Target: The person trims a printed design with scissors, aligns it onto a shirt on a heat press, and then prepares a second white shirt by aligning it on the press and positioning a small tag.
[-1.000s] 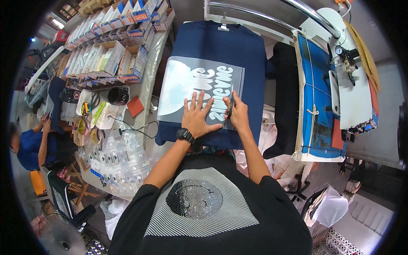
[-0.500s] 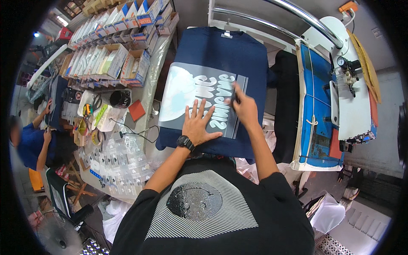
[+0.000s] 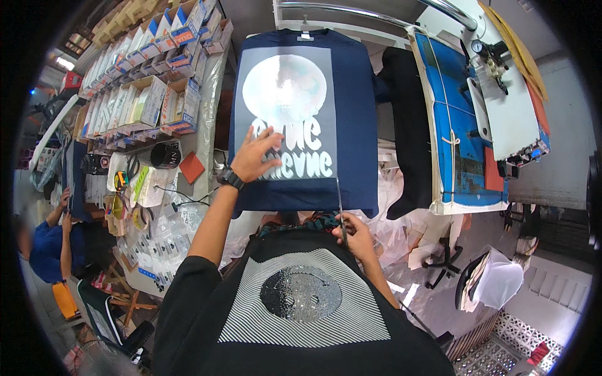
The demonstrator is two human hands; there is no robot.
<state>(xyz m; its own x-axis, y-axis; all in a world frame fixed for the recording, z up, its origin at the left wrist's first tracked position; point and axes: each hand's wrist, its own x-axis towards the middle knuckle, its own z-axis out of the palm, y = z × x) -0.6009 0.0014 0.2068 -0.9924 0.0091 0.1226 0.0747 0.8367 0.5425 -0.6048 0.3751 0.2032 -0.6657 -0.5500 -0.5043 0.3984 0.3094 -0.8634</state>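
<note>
One clear sheet (image 3: 288,111) lies flat on the upper face of a navy shirt (image 3: 356,125), carrying a pale round picture (image 3: 285,84) above white lettering (image 3: 301,167). Its edges run roughly in line with the shirt's sides, and the picture faces the collar (image 3: 305,36), probably so the design sits square on the chest. The shirt is spread flat, its hem toward the person, likely to give the sheet a smooth bed.

The left hand (image 3: 254,158) is over the sheet's lower left corner, fingers spread apart, perhaps to steady it; whether the palm presses down I cannot tell. The right hand (image 3: 354,237) is just below the hem, thumb and fingers pinching the near end of a thin object (image 3: 340,202). Its far end points at the sheet's lower right corner; whether they touch is unclear.

Right of the shirt are a black cloth (image 3: 404,138) and a blue pad (image 3: 448,113) bound with a knotted cord (image 3: 453,141), presumably to hold its cover. On the left, open boxes (image 3: 135,100) stand in rows, seemingly for easy reach, with a black mug (image 3: 162,155) nearer the person.
</note>
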